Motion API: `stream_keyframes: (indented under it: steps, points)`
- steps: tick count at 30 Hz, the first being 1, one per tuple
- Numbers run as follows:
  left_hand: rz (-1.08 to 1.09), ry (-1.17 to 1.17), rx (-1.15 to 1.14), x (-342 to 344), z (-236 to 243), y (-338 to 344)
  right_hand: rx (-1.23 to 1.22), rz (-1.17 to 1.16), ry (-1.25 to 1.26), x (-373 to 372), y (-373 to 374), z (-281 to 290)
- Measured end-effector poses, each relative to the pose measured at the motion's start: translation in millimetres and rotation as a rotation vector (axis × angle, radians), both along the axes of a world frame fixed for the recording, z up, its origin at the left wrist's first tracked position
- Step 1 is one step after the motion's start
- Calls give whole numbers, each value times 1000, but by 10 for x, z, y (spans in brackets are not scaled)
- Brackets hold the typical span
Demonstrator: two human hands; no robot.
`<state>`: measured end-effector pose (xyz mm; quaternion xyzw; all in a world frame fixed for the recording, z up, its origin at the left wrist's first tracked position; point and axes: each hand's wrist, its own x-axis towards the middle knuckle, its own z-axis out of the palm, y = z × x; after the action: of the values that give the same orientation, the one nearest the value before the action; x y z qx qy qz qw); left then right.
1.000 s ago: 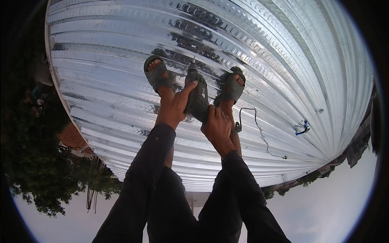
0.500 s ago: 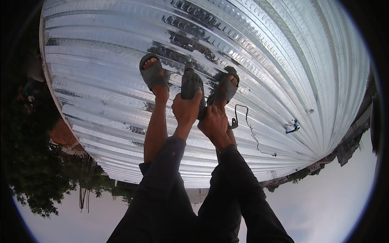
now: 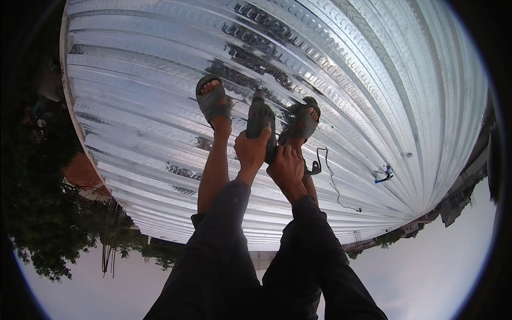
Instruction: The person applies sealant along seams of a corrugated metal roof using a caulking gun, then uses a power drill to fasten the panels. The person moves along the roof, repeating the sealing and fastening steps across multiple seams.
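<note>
A dark power drill (image 3: 261, 118) points away from me, its chuck near the ribbed metal sheeting between my two feet. My left hand (image 3: 250, 152) wraps round the drill's body from the left, thumb lying along its back. On the other side, my right hand (image 3: 287, 166) is closed at the drill's rear, its fingers bent over the lower part. Whether the chuck's tip touches the metal cannot be made out. The drill's grip is mostly hidden behind my hands.
I stand in sandals (image 3: 214, 101) on a shiny corrugated metal roof (image 3: 144, 101). A thin dark cord (image 3: 333, 184) trails over the ribs to the right of my leg. Farther right lies a small blue object (image 3: 383, 175). The roof's edge (image 3: 74, 117) curves along the left, with trees (image 3: 48, 224) beyond.
The drill, both hands and my feet sit slightly lower and farther right in the picture, as the view has shifted. Both hands keep their hold on the drill.
</note>
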<state>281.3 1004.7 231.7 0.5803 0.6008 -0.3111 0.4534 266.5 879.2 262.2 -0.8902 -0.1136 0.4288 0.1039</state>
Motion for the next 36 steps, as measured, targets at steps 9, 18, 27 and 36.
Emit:
stream_keyframes:
  steps: [9, 18, 27, 36]
  points:
    - [-22, -8, 6, 67, -119, -85, 39, 3, -41, 183, -115, -56]
    - [-127, 134, 50, 381, -43, -184, -23, 30, 39, 515, -177, -20]
    - [-48, 73, 39, 301, -69, -192, -32, 107, 27, 506, -210, -105]
    - [349, 29, -32, 177, -238, -269, 31, 351, -41, 773, -157, -59]
